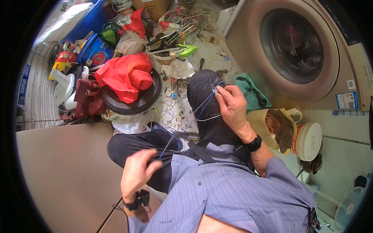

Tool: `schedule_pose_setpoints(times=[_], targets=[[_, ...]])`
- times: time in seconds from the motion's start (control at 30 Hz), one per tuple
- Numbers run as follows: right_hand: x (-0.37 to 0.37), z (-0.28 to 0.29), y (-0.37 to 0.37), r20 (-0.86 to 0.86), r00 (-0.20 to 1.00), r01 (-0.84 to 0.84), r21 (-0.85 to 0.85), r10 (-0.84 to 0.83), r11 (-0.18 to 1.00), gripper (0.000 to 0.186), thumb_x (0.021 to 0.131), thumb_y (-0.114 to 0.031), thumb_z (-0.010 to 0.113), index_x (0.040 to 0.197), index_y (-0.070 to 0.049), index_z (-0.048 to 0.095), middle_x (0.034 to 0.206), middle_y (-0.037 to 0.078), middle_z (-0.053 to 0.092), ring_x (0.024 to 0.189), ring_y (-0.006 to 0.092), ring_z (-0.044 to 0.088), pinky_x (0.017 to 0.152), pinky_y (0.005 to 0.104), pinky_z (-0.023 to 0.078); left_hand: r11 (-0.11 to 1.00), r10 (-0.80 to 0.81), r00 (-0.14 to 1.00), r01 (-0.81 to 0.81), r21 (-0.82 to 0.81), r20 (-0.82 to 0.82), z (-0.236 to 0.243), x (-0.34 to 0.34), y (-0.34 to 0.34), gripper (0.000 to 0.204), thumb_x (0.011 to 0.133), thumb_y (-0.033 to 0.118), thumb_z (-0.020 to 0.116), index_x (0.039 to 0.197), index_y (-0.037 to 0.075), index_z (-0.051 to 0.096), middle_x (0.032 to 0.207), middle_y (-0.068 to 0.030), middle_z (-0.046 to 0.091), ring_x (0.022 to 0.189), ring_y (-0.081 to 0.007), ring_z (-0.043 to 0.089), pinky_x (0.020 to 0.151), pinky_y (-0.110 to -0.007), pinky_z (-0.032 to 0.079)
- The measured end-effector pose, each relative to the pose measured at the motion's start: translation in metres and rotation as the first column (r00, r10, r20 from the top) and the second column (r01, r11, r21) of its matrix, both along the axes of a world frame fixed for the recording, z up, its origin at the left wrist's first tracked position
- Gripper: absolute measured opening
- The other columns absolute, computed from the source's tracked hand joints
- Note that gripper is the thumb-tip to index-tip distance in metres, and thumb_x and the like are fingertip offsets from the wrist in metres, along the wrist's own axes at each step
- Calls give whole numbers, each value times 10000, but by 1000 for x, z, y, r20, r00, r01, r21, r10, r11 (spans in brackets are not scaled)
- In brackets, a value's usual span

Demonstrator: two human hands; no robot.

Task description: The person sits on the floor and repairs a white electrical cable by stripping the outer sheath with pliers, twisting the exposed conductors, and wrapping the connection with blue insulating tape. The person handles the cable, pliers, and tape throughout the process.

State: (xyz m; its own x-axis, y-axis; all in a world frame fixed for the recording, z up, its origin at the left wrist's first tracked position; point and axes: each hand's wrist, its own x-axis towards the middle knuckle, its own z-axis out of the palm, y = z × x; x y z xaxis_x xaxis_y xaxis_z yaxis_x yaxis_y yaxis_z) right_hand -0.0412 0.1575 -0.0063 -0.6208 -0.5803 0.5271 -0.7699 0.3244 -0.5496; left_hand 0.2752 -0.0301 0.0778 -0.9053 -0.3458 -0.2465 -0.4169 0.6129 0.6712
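Observation:
Above my raised right knee, my right hand (232, 105) pinches a thin blue wire (208, 100) between thumb and fingertips. A grey strand and a white strand also trail down from near these fingers across the dark trouser leg. Over my left thigh, my left hand (140, 171) is held with thumb and fingers apart, slightly blurred, and nothing shows between them. Just beyond its fingertips, another length of blue wire (168, 144) slants down over my left leg. Whether the two blue lengths are one wire cannot be seen.
Wire scraps litter the floor between my legs. A black tyre (155, 91) with a red bag (130, 75) on it lies ahead to the left. A washing machine (248, 42) stands at right, near a yellowish bag (258, 126) of copper-coloured strands and a white-lidded bucket (309, 141).

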Motion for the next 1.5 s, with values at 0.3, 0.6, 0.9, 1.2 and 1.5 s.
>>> schedule_pose_setpoints(times=[0.3, 0.6, 0.9, 1.2, 1.5], targets=[[2, -1, 1, 8, 1000, 6, 1, -6, 1000, 249, 849, -85, 783, 1089, -34, 737, 961, 115, 631, 866, 313, 633, 746, 402, 532, 982, 79, 981, -46, 183, -178, -54, -179, 19, 284, 953, 281, 668, 1004, 9, 733, 936, -216, 732, 916, -389, 711, 809, -437, 553], [-3, 0, 9, 9, 1000, 13, -9, -13, 1000, 269, 843, -68, 784, 1104, -29, 738, 968, 118, 633, 848, 305, 630, 727, 390, 522, 954, 123, 978, -70, 293, -169, -63, -193, 28, 171, 923, 160, 684, 951, -2, 731, 775, -161, 705, 697, -268, 689, 652, -355, 524], [0, -2, 10, 8, 1000, 22, -9, -22, 1000, 289, 826, -82, 790, 1107, -40, 734, 972, 117, 625, 876, 317, 624, 743, 410, 525, 938, 146, 981, -96, 333, -128, -54, -156, 33, 149, 897, 140, 692, 909, -8, 712, 696, -150, 656, 600, -216, 623, 589, -345, 479], [0, 1, 11, -6, 1000, 14, 3, -14, 1000, 284, 828, -80, 789, 1104, -40, 733, 971, 115, 622, 876, 317, 624, 740, 407, 527, 859, 250, 968, -240, 451, 40, -44, -95, 25, 110, 882, 77, 694, 890, -32, 701, 655, -54, 626, 614, -85, 539, 572, -284, 443], [1, 2, 10, -15, 1000, 1, -2, -1, 1000, 290, 835, -81, 786, 1117, -45, 727, 972, 121, 617, 876, 316, 623, 732, 405, 526, 812, 280, 948, -318, 490, 151, -34, -40, 17, 77, 875, 48, 687, 840, -19, 697, 630, 15, 593, 580, -45, 495, 520, -248, 395]])
